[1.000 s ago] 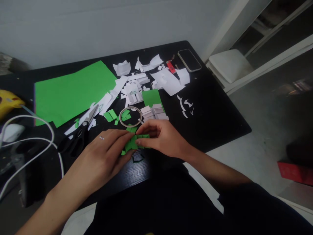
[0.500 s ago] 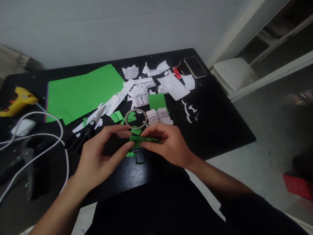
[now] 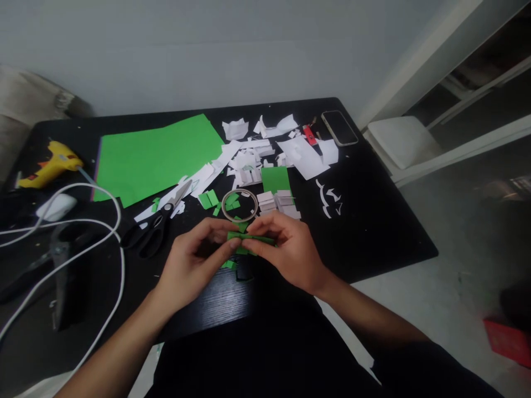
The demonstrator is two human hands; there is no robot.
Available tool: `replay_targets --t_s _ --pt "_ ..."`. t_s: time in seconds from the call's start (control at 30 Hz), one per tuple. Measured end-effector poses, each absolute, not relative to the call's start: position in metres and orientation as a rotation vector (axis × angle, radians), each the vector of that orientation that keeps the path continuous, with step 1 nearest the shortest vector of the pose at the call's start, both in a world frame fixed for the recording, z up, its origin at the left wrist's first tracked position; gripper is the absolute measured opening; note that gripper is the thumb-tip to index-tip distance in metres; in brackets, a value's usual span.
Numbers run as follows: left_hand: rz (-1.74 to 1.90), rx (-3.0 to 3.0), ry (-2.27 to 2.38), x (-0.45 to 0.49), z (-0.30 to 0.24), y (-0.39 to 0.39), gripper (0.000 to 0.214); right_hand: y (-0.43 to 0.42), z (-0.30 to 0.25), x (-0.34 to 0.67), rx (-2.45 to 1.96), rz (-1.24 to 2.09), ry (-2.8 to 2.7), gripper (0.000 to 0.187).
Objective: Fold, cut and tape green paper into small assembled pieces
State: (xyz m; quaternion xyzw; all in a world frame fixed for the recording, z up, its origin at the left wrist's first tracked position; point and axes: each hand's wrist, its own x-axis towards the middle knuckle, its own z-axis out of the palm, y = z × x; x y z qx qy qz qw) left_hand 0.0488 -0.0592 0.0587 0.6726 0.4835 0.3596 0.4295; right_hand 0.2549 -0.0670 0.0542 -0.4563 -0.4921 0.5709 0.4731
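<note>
Between my two hands is a small strip of folded green paper [image 3: 258, 239], held low over the front part of the black table. My left hand [image 3: 194, 254] pinches its left end between thumb and fingers. On the other side, my right hand [image 3: 292, 249] grips the strip with thumb and fingertips, covering its right end. Just beyond my fingertips lies a ring [image 3: 239, 189], with small green paper pieces [image 3: 208, 199] in and around it. Folded white paper pieces [image 3: 286, 202] rest past my right hand, partly over a green paper rectangle [image 3: 276, 178].
Black-handled scissors [image 3: 155, 225] lie left of my hands, below a large green sheet [image 3: 153, 157]. A yellow glue gun [image 3: 58, 165] and a looping white cable [image 3: 120, 265] occupy the left side. White scraps [image 3: 244, 163], a red object [image 3: 309, 135] and a phone [image 3: 339, 128] sit toward the back.
My view has shifted, so the table's contents appear slightly lower and further right. My left fingers have come closer to the right ones on the green strip, which looks flatter and more level.
</note>
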Motion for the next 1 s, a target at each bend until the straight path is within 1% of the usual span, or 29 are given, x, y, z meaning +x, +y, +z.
replay_targets --t_s 0.27,0.47,0.67,0.87,1.0 --pt "0.845 1.667 1.246 0.046 0.041 -0.059 0.018 -0.065 0.046 0.255 -1.199 1.394 -1.315 0.022" --pt "0.757 1.705 1.201 0.046 0.037 -0.06 0.021 -0.068 0.036 0.253 -1.222 1.429 -1.308 0.026" --pt "0.725 1.724 1.199 0.044 0.034 -0.06 0.027 -0.067 0.034 0.253 -1.248 1.488 -1.378 0.022" --pt "0.661 1.684 1.212 0.039 0.03 -0.061 0.028 -0.066 0.033 0.25 -1.274 1.5 -1.399 0.025" --pt "0.65 1.709 1.213 0.038 0.03 -0.063 0.034 -0.063 0.033 0.249 -1.259 1.519 -1.459 0.024"
